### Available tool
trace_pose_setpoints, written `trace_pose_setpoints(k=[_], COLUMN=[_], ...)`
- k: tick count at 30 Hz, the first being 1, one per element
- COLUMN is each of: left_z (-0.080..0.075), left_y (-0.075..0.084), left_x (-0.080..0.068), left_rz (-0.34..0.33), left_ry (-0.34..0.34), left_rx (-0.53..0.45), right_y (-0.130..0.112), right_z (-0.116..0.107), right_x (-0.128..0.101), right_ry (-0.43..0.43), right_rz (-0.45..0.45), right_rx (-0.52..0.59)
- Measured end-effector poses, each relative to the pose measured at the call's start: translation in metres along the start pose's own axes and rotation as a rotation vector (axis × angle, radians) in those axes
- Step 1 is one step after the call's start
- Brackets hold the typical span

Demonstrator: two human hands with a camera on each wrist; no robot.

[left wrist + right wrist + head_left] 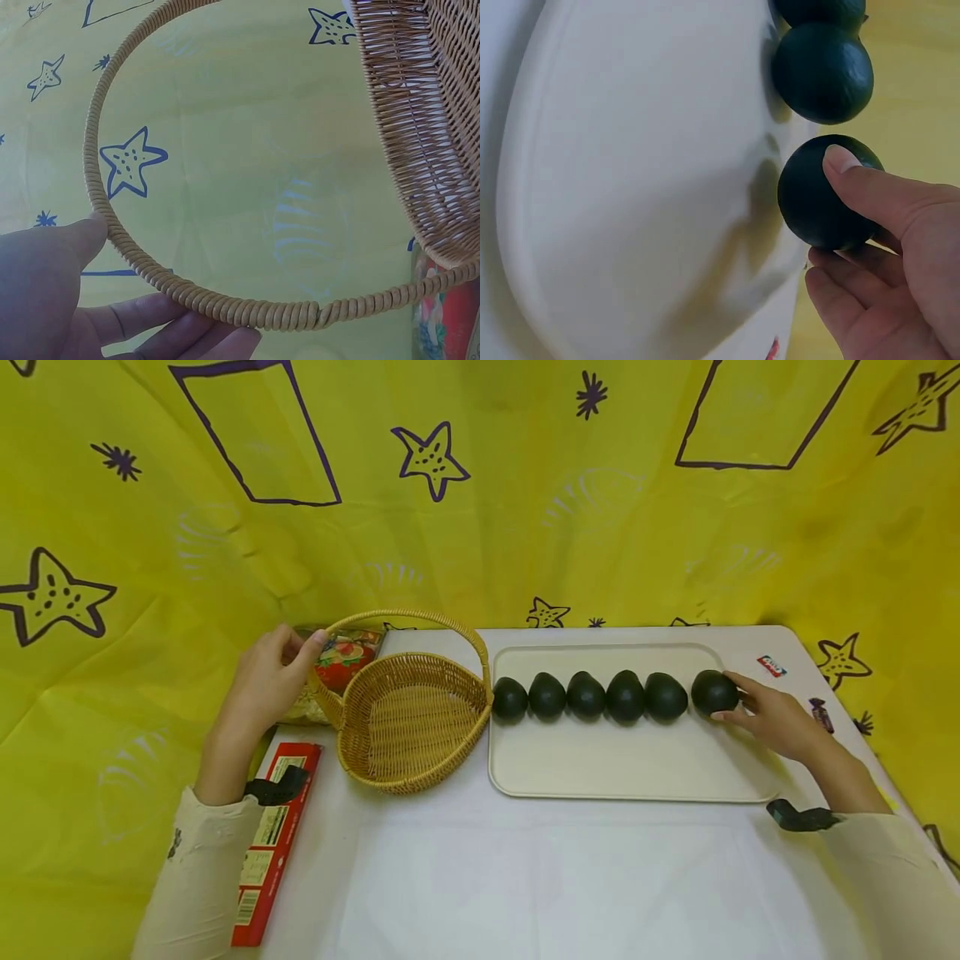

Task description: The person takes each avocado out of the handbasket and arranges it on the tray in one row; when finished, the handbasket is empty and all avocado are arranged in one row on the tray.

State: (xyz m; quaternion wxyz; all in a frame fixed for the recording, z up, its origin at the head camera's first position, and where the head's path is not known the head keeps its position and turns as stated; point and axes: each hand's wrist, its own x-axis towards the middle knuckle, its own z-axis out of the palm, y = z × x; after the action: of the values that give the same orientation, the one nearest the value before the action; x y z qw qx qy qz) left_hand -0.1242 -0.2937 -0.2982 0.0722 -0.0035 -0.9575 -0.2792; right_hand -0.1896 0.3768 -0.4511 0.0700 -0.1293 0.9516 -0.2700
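Staged recording booth: yellow star-print backdrop [480, 510] around a white table [525, 877].

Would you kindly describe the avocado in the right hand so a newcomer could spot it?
On the white table lies a cream tray holding six dark avocados. The avocado sits at the row's right end, gripped by the right hand, apart from the other five.

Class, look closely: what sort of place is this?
Probably a staged tabletop set, not a kitchen: a star-printed yellow cloth backdrop, a white-covered table, and dark green avocados lined on a cream tray.
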Motion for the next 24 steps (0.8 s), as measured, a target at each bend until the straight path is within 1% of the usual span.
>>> trace_pose_setpoints(k=[4,8,17,24], left_z=[0.0001,0.001,0.0021,0.0022], left_y=[0.0004,0.0007,0.0019,0.0021], left_x=[-0.0005,-0.0004,-0.0006,-0.0008], left_rz=[0.006,0.004,-0.001,0.009], left_ry=[0.001,-0.003,0.006,0.009], left_rx=[-0.006,-0.011,-0.009,-0.008], right_y=[-0.0006,-0.0018,-0.0028,-0.0044], right_z=[0.0041,0.0038,0.0024,0.003], right_x=[0.0026,0.0035,0.0021,-0.0007], right_ry=[-0.026,-0.049,-0.094,-0.112], right_rz=[-0.021,-0.02,0.025,0.04], right_rx=[0.031,0.048,0.055,0.076])
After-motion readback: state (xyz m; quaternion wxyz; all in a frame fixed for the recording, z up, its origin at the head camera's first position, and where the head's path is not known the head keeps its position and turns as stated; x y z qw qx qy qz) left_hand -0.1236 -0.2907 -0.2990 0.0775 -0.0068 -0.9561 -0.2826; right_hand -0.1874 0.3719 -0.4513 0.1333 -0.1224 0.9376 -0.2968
